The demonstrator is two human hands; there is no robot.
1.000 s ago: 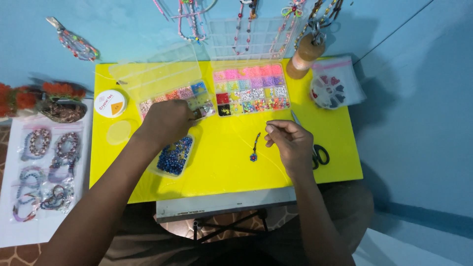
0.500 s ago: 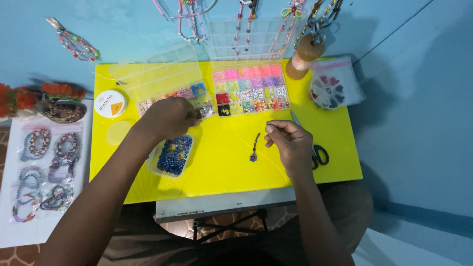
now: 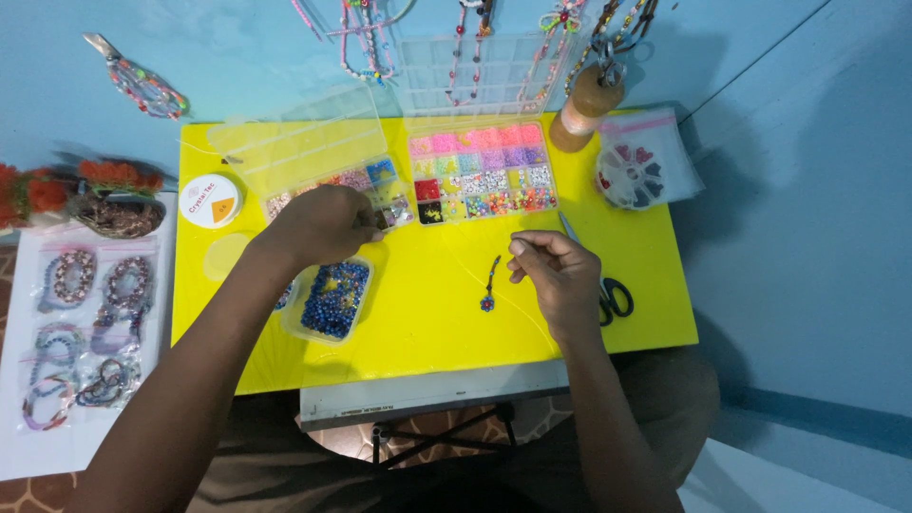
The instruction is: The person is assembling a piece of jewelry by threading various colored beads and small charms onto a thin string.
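Note:
My left hand (image 3: pixel 325 224) reaches across the yellow table (image 3: pixel 427 328). Its curled fingertips rest on the bead compartments of the left clear organizer box (image 3: pixel 313 157); anything pinched in them is hidden. A clear tub of blue beads (image 3: pixel 332 299) sits just below that hand. My right hand (image 3: pixel 559 273) hovers right of centre, fingers pinched on a thin clear thread. A short beaded strand (image 3: pixel 489 287) with a small flower end lies or hangs on that thread just left of the hand.
A second organizer (image 3: pixel 480 176) of pink, purple and mixed beads stands open behind. Scissors (image 3: pixel 610 294) lie by my right wrist. A wooden spool (image 3: pixel 584 109), a bagged round bead dish (image 3: pixel 635 173), a white cord reel (image 3: pixel 211 199) and bagged bracelets (image 3: pixel 81 332) surround the work.
My left hand has shifted slightly up onto the left organizer's compartments. My right hand and the beaded strand have stayed in place.

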